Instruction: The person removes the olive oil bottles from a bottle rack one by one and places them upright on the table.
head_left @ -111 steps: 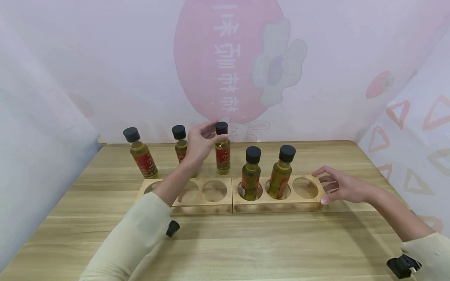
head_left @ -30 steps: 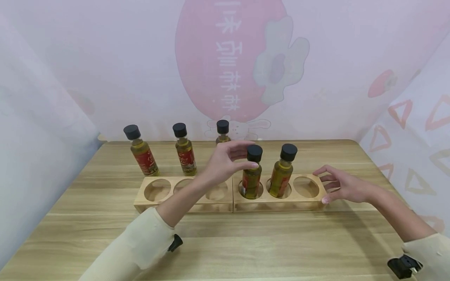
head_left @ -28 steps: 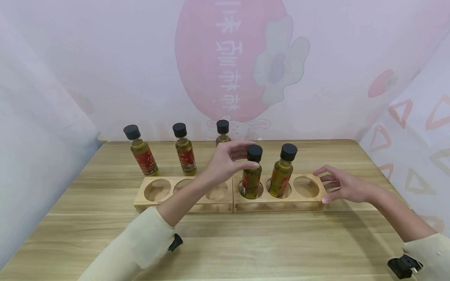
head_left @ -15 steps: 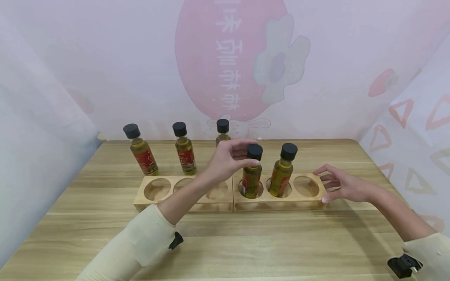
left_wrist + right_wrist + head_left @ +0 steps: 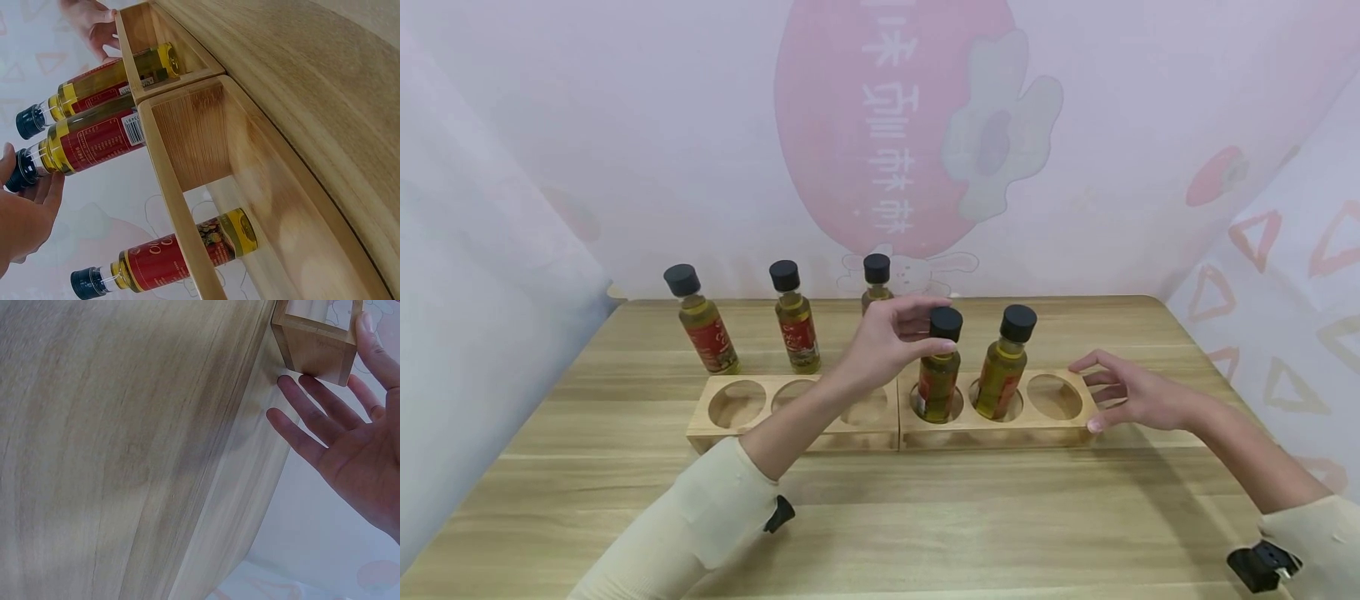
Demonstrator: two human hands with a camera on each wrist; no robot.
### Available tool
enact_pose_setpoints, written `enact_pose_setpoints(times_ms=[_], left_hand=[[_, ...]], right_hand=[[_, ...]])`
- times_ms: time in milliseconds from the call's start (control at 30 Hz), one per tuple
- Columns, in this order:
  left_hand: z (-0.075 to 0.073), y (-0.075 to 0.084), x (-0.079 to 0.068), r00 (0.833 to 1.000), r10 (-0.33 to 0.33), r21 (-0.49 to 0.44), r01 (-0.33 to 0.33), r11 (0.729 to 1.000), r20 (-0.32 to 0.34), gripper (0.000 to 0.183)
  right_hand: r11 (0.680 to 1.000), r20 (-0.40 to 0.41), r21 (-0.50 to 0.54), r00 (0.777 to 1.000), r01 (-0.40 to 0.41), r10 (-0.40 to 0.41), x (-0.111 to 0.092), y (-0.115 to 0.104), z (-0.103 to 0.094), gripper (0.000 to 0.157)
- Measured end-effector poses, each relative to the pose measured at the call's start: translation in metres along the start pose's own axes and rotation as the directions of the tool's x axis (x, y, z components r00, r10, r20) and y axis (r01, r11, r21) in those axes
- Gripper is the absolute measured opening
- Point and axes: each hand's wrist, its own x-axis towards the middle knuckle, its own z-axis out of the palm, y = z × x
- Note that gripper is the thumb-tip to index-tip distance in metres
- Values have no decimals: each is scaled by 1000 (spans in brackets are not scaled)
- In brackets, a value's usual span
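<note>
My left hand [image 5: 880,342] pinches an olive oil bottle [image 5: 937,387] just below its black cap, thumb in front and fingers behind. This bottle stands upright in the left hole of the right wooden rack [image 5: 1037,437]; its label faces the left wrist camera [image 5: 100,142]. A second oil bottle [image 5: 1000,379] fills the middle hole. The rack's right hole holds nothing. At the right end, my right hand [image 5: 1131,398] holds the rack between thumb and index finger, the other fingers spread by its end face, as the right wrist view shows [image 5: 356,444].
A matching rack [image 5: 700,425] with bare holes adjoins on the left, partly hidden by my left forearm. Behind it on the table [image 5: 887,517] stand three more oil bottles: left [image 5: 706,337], middle [image 5: 797,333] and one [image 5: 877,293] mostly behind my left hand. A printed curtain [image 5: 700,150] hangs beyond.
My left hand has come from the rear right bottle, which stays on the table, to the bottle in the right rack's left hole. Its thumb has risen slightly. My right hand keeps its place.
</note>
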Motion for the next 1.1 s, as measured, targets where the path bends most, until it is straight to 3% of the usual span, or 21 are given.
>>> enact_pose_setpoints(times_ms=[500,1100], left_hand=[[1,1,1,1000,4,55,-2,998,-26,45],[0,0,5,998,46,-10,-46,999,-48,48]], right_hand=[[1000,0,1,1000,-10,10,1,1,-1,73],[1000,8,18,1000,-4,4,1,1,-1,73]])
